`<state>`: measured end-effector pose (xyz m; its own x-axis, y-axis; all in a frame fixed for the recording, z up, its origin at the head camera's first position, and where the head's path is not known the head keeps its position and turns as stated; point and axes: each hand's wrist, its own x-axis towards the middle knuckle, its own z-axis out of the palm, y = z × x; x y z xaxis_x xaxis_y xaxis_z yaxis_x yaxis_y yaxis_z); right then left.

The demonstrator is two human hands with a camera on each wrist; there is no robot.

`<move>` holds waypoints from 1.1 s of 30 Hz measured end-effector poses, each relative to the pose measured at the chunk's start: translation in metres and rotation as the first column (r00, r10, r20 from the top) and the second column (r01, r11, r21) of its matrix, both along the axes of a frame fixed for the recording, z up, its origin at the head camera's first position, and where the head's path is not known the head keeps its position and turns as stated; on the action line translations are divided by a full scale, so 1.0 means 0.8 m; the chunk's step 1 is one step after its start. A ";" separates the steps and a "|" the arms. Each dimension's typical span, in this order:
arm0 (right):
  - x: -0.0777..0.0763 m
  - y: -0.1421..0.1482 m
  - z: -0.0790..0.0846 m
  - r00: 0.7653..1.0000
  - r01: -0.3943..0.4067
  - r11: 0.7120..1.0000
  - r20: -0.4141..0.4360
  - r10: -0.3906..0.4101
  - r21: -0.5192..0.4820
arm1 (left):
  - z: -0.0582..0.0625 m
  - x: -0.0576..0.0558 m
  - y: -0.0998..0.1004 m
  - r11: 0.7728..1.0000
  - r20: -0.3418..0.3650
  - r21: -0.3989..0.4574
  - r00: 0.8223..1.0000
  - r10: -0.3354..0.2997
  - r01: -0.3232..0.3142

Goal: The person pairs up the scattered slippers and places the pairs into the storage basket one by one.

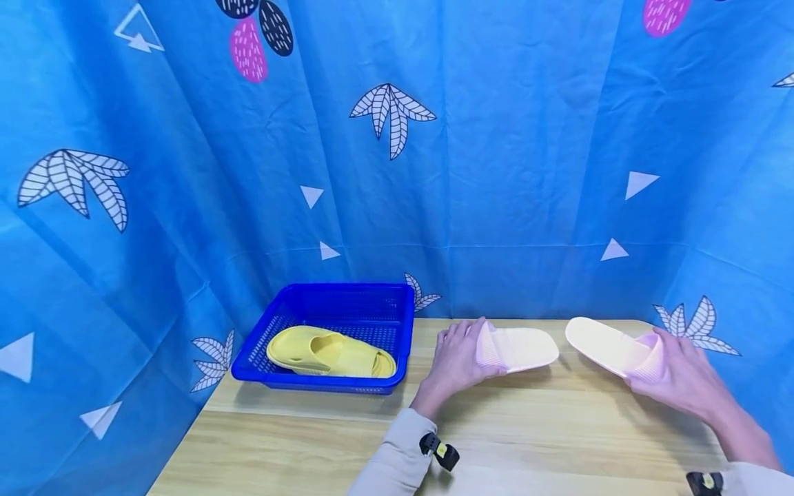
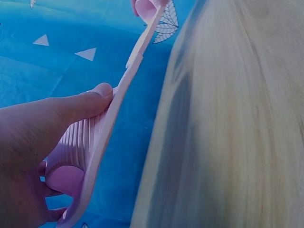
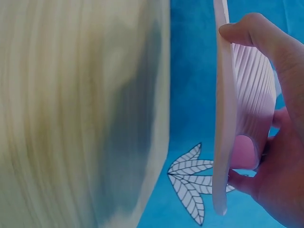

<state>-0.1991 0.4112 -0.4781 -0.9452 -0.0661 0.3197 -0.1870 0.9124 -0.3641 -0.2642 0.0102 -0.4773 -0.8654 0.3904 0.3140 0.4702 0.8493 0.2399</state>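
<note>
Slippers, pale pink with ribbed straps [image 1: 526, 348], held heel toward heel

We see 2 of them raised above a pale wood-grain tabletop [image 1: 558, 430], a short gap between their heel ends. The left slipper [image 1: 530, 351] has its long axis running almost straight across the head view, heel to the right and toe to the left. The left hand [image 1: 457, 355] grips it at the strap, thumb on one side and fingers round the other. The right slipper [image 1: 602, 342] lies on a slant: we see its heel point up and left, its toe down and right. The right hand [image 1: 679, 368] clasps its strap end between thumb and fingers. Left of both, we find a yellow slipper [image 1: 356, 355] lying lengthwise, toe left, in a blue rectangular plastic basket [image 1: 329, 384].
</note>
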 end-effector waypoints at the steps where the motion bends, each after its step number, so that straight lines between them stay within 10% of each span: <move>1: 0.001 -0.001 0.001 1.000 0.000 1.000 0.000 0.000 -0.003 | 0.002 0.001 -0.001 1.000 -0.003 0.000 1.000 -0.002 0.002; 33: 0.030 -0.032 0.024 0.994 0.043 0.997 -0.096 -0.050 -0.070 | 0.038 0.041 -0.053 0.988 -0.129 0.133 0.990 -0.055 0.072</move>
